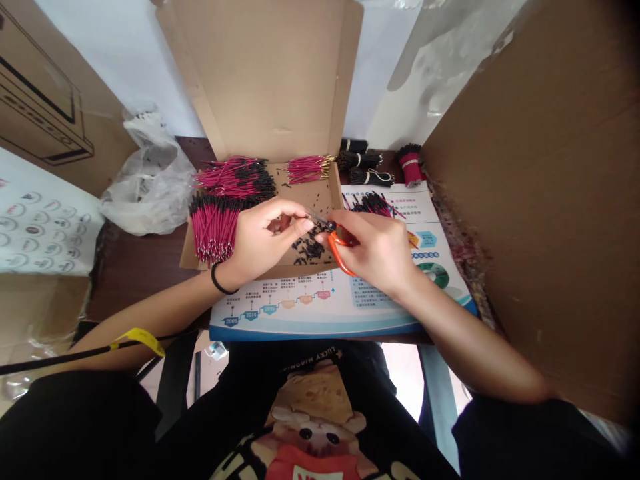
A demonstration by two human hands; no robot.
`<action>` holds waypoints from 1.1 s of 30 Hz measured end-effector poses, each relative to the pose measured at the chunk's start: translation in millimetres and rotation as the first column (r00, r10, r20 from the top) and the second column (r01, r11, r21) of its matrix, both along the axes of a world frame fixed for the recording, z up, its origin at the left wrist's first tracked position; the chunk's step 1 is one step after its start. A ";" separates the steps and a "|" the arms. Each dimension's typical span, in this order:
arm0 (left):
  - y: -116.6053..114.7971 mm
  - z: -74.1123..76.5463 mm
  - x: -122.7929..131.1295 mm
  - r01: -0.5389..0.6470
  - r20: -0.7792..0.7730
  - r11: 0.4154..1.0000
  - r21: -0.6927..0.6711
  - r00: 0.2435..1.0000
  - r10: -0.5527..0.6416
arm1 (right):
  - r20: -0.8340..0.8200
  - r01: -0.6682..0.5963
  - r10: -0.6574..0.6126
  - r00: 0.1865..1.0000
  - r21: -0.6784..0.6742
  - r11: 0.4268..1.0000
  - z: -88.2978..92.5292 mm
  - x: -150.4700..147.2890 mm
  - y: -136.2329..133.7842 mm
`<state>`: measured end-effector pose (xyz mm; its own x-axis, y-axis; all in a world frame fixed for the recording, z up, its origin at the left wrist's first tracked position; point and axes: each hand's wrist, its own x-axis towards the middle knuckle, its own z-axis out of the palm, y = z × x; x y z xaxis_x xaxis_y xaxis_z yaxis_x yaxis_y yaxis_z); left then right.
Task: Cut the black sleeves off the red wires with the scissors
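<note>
My left hand (265, 237) is closed in a pinch over the shallow cardboard box (193, 257); what it pinches is too small to make out. My right hand (377, 247) grips orange-handled scissors (339, 252), whose blades point left and meet the left fingertips. Small black clippings (309, 250) lie in the box right under the blades. Red wires with black ends (214, 227) lie stacked in the box to the left of my left hand, and more red wires (235, 177) lie behind it.
A printed poster (320, 303) covers the table under the box. Bundles of black wires (367, 168) and a red bundle (411, 165) sit at the back right. A crumpled plastic bag (145, 180) lies left. A tall cardboard wall (545, 187) stands on the right.
</note>
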<state>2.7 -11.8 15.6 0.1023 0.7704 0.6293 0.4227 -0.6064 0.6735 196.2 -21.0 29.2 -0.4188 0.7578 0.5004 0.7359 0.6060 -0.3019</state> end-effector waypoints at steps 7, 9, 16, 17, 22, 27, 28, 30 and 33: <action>-0.6 2.9 -0.5 -0.004 -0.034 1.000 0.003 0.999 0.004 | 0.030 -0.005 0.005 1.000 -0.006 1.000 2.1 -1.5 -0.6; -0.8 3.1 -0.7 -0.004 -0.034 1.000 0.003 0.999 0.004 | 0.038 -0.003 0.003 0.999 -0.007 1.000 2.9 -2.1 -1.0; 0.6 -0.7 -0.9 0.025 0.007 1.000 -0.010 1.000 -0.024 | 0.052 -0.021 0.020 0.998 0.025 0.999 2.9 -2.5 -2.1; 0.8 -1.1 -1.0 0.028 0.011 1.000 -0.011 1.000 -0.028 | 0.057 -0.024 0.022 0.998 0.029 0.999 2.8 -2.1 -1.9; 0.6 -1.5 -1.2 0.025 -0.015 1.000 -0.015 1.000 -0.025 | 0.079 -0.029 0.026 0.997 0.040 0.999 2.1 0.0 -0.1; 0.4 -2.6 -0.6 0.024 -0.032 1.000 0.014 0.999 -0.024 | 0.095 -0.021 0.016 0.995 0.044 0.999 -1.5 1.9 1.4; 0.3 -2.6 -0.4 0.025 -0.030 0.999 0.021 0.999 -0.025 | 0.094 -0.015 0.011 0.995 0.045 0.999 -2.1 2.2 1.6; -0.1 -2.1 0.1 0.032 -0.027 0.999 0.014 0.999 -0.032 | 0.087 0.005 -0.010 0.996 0.048 0.999 -2.5 2.5 1.9; -0.9 -0.9 0.7 0.044 -0.022 0.999 -0.027 0.999 -0.045 | 0.059 0.031 -0.033 0.998 0.037 0.999 -0.7 2.6 2.0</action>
